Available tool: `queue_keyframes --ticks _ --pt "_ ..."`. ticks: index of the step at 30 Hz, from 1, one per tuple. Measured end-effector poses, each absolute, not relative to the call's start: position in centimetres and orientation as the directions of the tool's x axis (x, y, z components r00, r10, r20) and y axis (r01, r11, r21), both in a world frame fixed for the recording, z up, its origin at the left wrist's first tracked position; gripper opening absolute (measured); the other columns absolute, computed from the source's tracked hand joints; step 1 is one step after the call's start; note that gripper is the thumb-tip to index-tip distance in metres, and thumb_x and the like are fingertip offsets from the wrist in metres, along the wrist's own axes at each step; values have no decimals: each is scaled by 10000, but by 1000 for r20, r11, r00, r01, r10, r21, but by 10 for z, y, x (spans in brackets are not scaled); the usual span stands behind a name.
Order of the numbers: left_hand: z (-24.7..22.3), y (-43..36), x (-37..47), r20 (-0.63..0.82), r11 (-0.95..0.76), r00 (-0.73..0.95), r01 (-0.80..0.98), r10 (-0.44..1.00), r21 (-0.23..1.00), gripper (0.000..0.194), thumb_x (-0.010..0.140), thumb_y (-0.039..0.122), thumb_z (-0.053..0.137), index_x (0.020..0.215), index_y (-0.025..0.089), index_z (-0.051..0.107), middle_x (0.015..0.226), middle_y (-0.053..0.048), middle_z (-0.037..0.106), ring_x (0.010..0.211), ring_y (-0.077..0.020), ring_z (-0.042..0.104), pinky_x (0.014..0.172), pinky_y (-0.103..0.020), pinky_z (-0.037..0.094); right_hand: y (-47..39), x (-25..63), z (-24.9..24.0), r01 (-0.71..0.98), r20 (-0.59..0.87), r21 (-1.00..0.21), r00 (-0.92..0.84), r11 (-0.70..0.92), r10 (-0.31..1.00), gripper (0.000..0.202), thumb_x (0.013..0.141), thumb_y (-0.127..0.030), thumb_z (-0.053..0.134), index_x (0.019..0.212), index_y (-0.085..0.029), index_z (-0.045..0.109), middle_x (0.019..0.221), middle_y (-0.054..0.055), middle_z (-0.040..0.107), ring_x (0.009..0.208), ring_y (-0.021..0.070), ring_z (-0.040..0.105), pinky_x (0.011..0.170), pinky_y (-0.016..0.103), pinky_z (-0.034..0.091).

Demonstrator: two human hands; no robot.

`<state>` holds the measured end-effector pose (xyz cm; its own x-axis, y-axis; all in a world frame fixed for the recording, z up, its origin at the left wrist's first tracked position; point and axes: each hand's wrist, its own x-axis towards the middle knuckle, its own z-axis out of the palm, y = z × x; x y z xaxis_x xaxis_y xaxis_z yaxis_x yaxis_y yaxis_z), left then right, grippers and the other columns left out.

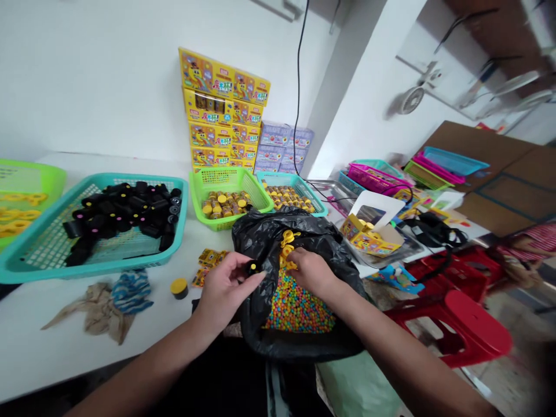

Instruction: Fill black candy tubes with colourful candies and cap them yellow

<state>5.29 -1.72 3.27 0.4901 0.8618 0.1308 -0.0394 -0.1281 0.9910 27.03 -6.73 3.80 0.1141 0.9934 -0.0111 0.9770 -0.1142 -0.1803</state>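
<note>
My left hand (228, 284) is closed, pinching a small black plastic piece (252, 267) with a yellow dot on its end, at the left edge of a black plastic bag (256, 231). The bag is spread open and holds many small multicoloured candy balls (299, 304). Yellow plastic pieces (287, 237) lie on top of the candy at the far side. Over them my right hand (313, 271) reaches in, its fingers curled against a yellow piece; the fingertips are partly hidden. A yellow-lidded black jar (179, 288) stands on the table to the left.
A teal basket (26, 272) of black pieces stands left, with crumpled cloths (102, 307) before it. Behind the bag are green (197, 200) and blue (319, 202) baskets of yellow-capped jars and stacked yellow boxes (217, 124). A red stool (473, 324) stands right.
</note>
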Motion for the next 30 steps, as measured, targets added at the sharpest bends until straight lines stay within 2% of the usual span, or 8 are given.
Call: queue_keyframes --ticks 6,9,13,15,18,21,25,30 --pt "31 -19 53 105 -74 547 -78 830 994 246 727 338 742 846 168 611 678 32 604 551 -91 516 498 -203 415 -47 263 20 977 10 -165 138 -135 990 113 815 -166 622 910 -151 681 990 138 693 863 247 674 747 296 472" --pt "28 -19 52 101 -67 554 -82 826 994 248 722 333 749 841 164 610 688 28 609 582 -95 531 539 -209 433 -51 269 23 962 89 -222 182 -159 979 116 860 -140 563 854 -165 676 923 102 703 856 214 669 751 276 470" --pt "22 -19 53 124 -87 576 -92 808 992 271 718 332 764 873 163 619 716 18 618 642 -106 547 587 -213 433 -67 269 37 921 229 -324 297 -215 927 165 930 -261 526 835 -180 635 780 45 677 739 169 645 673 256 480" --pt "19 -20 56 120 -87 597 -83 793 993 288 712 342 771 881 163 623 722 11 622 649 -114 549 590 -220 430 -79 256 45 900 352 -408 308 -151 884 198 936 -318 530 813 -189 616 743 32 650 686 160 624 629 259 481" --pt "16 -20 60 133 -116 607 -67 784 991 296 696 357 781 849 164 618 724 3 621 649 -125 549 586 -228 423 -97 228 55 831 557 -519 152 200 816 72 899 -254 604 852 -211 637 787 25 648 746 160 627 685 274 500" --pt "16 -19 61 157 -148 585 -65 796 987 267 700 349 765 786 166 590 695 8 602 633 -125 540 569 -226 407 -106 208 58 723 545 -558 -52 408 837 164 888 -175 611 1035 -234 657 941 51 663 871 169 641 763 295 522" --pt "19 -19 61 152 -165 577 -31 802 986 229 691 306 744 763 170 574 676 16 591 619 -125 532 562 -228 401 -105 204 54 705 521 -580 -63 407 851 252 886 -153 607 1124 -224 651 1020 75 658 927 180 640 799 310 527" --pt "21 -20 59 168 -223 554 32 815 974 223 695 325 739 764 168 597 661 18 577 596 -121 502 544 -234 372 -94 202 49 641 498 -684 63 347 865 106 862 -183 649 953 -225 686 880 38 671 830 166 639 730 289 512"
